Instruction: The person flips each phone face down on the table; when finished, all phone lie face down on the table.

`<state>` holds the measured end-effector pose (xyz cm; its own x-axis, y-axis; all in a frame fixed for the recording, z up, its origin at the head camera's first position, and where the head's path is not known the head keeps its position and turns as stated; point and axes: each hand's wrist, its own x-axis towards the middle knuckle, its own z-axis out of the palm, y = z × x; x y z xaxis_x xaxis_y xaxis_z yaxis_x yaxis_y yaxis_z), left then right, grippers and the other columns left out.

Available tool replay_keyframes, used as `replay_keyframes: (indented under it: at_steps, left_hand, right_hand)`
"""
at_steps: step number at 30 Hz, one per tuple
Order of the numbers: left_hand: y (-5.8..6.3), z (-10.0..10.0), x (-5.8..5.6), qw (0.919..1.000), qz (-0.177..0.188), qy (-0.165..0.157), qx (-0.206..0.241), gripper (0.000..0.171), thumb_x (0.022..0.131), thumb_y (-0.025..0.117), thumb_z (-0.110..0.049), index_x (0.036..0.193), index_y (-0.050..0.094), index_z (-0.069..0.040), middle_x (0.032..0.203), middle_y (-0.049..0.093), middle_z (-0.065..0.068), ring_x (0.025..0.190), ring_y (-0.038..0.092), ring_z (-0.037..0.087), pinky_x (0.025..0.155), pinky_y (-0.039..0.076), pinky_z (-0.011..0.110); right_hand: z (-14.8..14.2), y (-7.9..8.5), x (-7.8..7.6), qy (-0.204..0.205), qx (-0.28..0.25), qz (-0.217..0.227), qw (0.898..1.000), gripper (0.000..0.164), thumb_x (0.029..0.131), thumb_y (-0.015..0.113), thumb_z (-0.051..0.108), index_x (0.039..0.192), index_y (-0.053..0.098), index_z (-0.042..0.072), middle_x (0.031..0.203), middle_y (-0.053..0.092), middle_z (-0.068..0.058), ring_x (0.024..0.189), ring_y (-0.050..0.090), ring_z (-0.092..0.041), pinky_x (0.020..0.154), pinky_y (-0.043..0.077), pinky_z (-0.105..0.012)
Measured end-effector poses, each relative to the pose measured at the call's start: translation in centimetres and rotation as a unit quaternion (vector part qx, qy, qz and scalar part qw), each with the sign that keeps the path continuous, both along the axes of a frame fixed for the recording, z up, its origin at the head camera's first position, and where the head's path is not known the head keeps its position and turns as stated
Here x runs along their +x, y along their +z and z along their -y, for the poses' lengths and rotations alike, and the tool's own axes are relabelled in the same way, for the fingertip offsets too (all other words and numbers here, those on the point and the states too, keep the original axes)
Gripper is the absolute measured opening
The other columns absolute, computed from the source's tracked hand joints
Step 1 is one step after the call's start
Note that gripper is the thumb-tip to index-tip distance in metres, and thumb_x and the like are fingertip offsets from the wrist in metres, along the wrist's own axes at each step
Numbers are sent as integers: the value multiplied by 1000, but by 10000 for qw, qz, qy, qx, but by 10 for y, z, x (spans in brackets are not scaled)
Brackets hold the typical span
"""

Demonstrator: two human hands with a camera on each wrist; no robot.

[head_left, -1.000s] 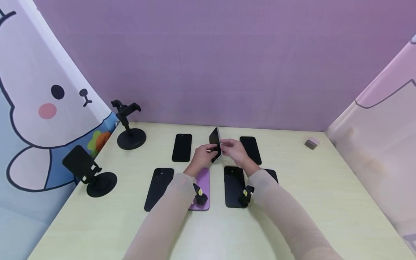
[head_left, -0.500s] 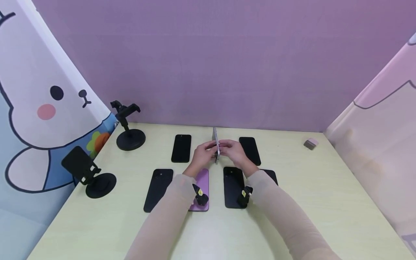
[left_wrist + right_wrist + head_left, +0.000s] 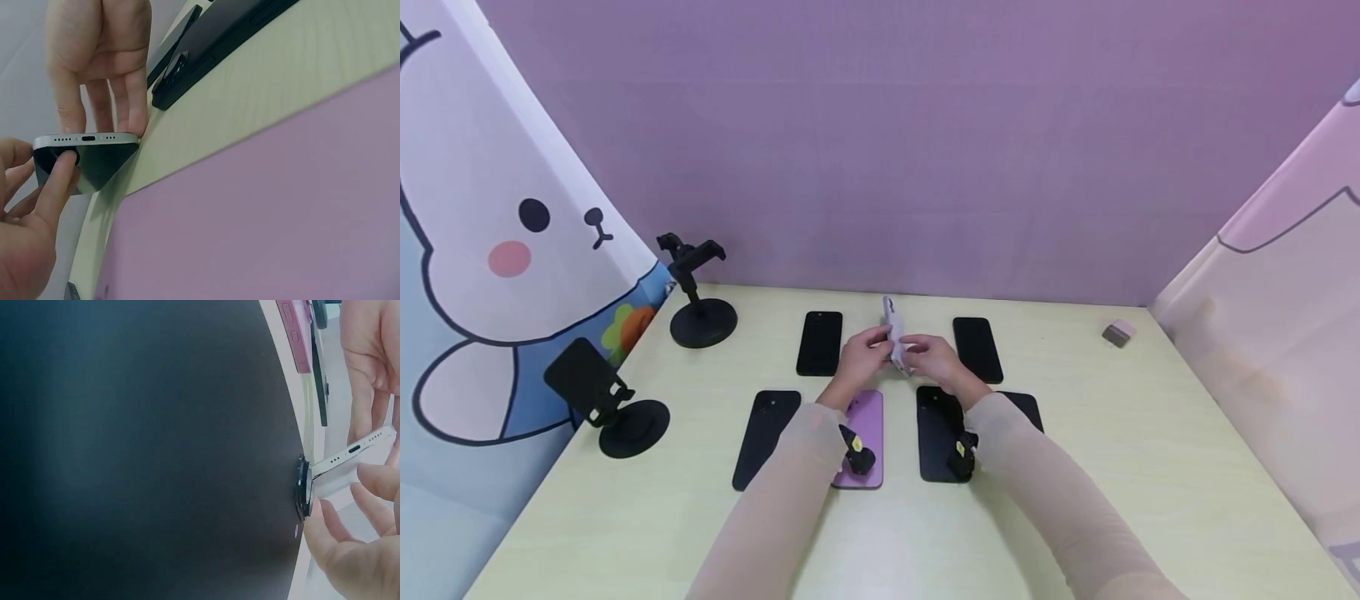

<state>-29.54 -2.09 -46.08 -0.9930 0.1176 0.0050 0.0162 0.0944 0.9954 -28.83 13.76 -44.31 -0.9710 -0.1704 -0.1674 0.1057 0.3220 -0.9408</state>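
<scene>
A pale lilac smartphone (image 3: 895,333) is held tilted off flat between both hands, its back turned toward the right. My left hand (image 3: 861,358) pinches it from the screen side; in the left wrist view a left fingertip (image 3: 65,165) lies on the dark screen near the charging port. My right hand (image 3: 936,358) holds it from the other side, fingers at its pale back, as the right wrist view shows (image 3: 356,550). Under the left forearm lies a purple phone (image 3: 868,425), and under the right wrist a black phone (image 3: 936,433).
Several black phones lie around the hands: back left (image 3: 820,343), back right (image 3: 977,348), front left (image 3: 763,437), and one partly under the right sleeve (image 3: 1026,407). Two black phone stands (image 3: 703,321) (image 3: 636,427) occupy the left side. A small grey-pink block (image 3: 1119,333) sits far right.
The held smartphone has turned between the hands: its dark screen faced the camera a second ago, it stood edge-on half a second ago, and its pale back shows now. Other things stay put.
</scene>
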Motion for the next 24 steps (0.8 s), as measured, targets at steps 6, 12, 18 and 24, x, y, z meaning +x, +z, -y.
replay_keyframes:
  at_steps: [6, 12, 18, 24]
  left_hand:
    - [2, 6, -1, 9905, -291, 112, -1338, 38, 91, 67, -8, 128, 62, -1, 120, 65, 16, 99, 66, 24, 76, 55, 30]
    - [2, 10, -2, 9694, -293, 68, -2436, 39, 87, 74, -13, 124, 66, -3, 111, 68, 13, 98, 64, 24, 80, 52, 35]
    - [0, 12, -1, 9554, -336, -22, -2933, 41, 85, 76, -14, 123, 66, -2, 109, 69, 13, 101, 63, 25, 86, 50, 37]
    - [-1, 12, -2, 9506, -212, -176, -3092, 43, 87, 75, -14, 126, 64, -1, 119, 66, 14, 109, 60, 25, 94, 47, 38]
  right_hand:
    - [1, -1, -2, -29, 863, -224, 9960, 39, 91, 64, 5, 130, 60, -2, 119, 60, -25, 99, 62, -31, 80, 53, -34]
    - [0, -3, -6, 39, 1693, -298, 9851, 41, 89, 70, 9, 128, 62, 0, 111, 63, -21, 95, 60, -27, 79, 50, -32]
    - [2, -3, -7, 161, 2088, -172, 9777, 44, 88, 72, 11, 130, 62, 3, 104, 63, -16, 87, 58, -23, 73, 49, -30]
    - [5, -2, -8, 153, 2337, -132, 9721, 44, 88, 73, 11, 131, 62, 6, 103, 63, -13, 85, 56, -21, 69, 46, -28]
